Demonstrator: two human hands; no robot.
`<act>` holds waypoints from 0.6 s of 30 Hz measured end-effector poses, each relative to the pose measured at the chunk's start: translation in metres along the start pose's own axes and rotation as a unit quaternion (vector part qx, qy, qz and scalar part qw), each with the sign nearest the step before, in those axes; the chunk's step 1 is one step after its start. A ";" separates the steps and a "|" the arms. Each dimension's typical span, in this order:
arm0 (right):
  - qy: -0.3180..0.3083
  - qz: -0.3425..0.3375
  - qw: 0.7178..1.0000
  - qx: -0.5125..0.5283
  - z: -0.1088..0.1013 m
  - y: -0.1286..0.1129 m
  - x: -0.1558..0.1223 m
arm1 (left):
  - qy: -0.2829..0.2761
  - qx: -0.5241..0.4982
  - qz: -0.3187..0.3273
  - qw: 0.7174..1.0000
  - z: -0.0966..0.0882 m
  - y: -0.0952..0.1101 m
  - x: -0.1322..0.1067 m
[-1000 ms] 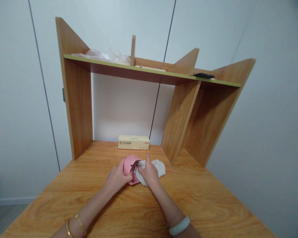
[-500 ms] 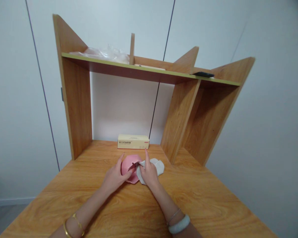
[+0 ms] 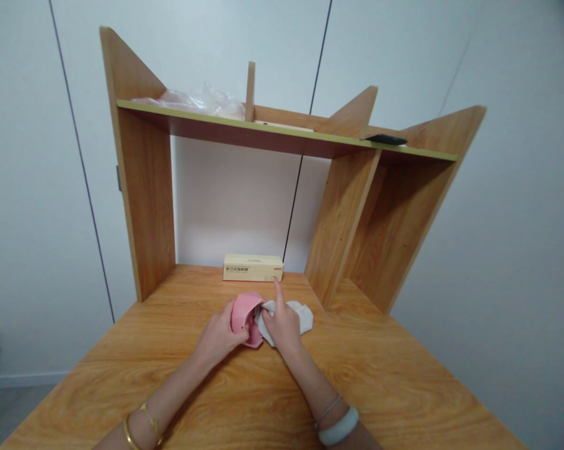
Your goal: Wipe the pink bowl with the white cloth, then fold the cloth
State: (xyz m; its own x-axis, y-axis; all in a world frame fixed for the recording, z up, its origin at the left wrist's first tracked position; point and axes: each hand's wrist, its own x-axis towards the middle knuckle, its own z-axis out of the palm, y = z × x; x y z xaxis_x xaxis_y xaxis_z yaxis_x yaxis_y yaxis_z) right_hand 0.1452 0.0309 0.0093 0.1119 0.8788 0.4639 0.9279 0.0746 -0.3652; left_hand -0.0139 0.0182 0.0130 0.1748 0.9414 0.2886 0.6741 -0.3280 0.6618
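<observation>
1. Pale, smooth wall panels (image 3: 511, 219) rise behind a brown wood-grained desk (image 3: 244, 400) in our head view, and a light-brown wooden shelf unit (image 3: 148, 200) stands along the far side.
2. Our left hand (image 3: 220, 331) grips a hollow, pink, bowl-like vessel (image 3: 243, 305), fingers round its outside and thumb at the rim. The vessel is near the middle of the desk, tilted with its opening towards the right; we judge that this angle gives the other hand access. Whether it rests on the wood we cannot tell.
3. Our right hand (image 3: 284, 325) is closed on a bunched white fabric cloth (image 3: 303, 314) at the vessel's opening, one finger stretched out straight. Part of the cloth spreads beyond the hand on its right. The left hand seems to steady while the right manages the cloth.
4. Beyond both hands, an oblong cream cardboard box (image 3: 252, 269) with dark printing sits apart from them, perhaps set back to leave working room.
5. Up on the shelf we see a crumpled clear plastic bag (image 3: 202, 103) and a flat black object (image 3: 386, 139) too small to identify.
6. Counting, we find two hands, one vessel, seemingly one cloth, one box, one bag and one black object.
</observation>
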 end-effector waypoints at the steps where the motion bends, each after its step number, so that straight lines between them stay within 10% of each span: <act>1: 0.008 -0.022 1.000 -0.013 -0.002 -0.001 0.000 | -0.007 0.014 -0.002 1.000 -0.001 0.002 0.000; 9: -0.065 0.034 0.997 0.028 0.005 0.003 0.003 | -0.011 0.047 -0.015 0.999 -0.005 0.010 0.000; 18: 0.019 -0.098 0.995 -0.018 -0.010 -0.002 -0.001 | -0.031 0.068 0.009 0.997 -0.011 0.011 -0.001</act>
State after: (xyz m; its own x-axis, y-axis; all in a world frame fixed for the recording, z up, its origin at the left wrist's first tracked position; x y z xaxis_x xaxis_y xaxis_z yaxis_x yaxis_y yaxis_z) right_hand 0.1468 0.0257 0.0174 -0.0602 0.8309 0.5531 0.9454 0.2253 -0.2355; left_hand -0.0149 0.0128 0.0279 0.2293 0.9396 0.2542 0.7604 -0.3360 0.5558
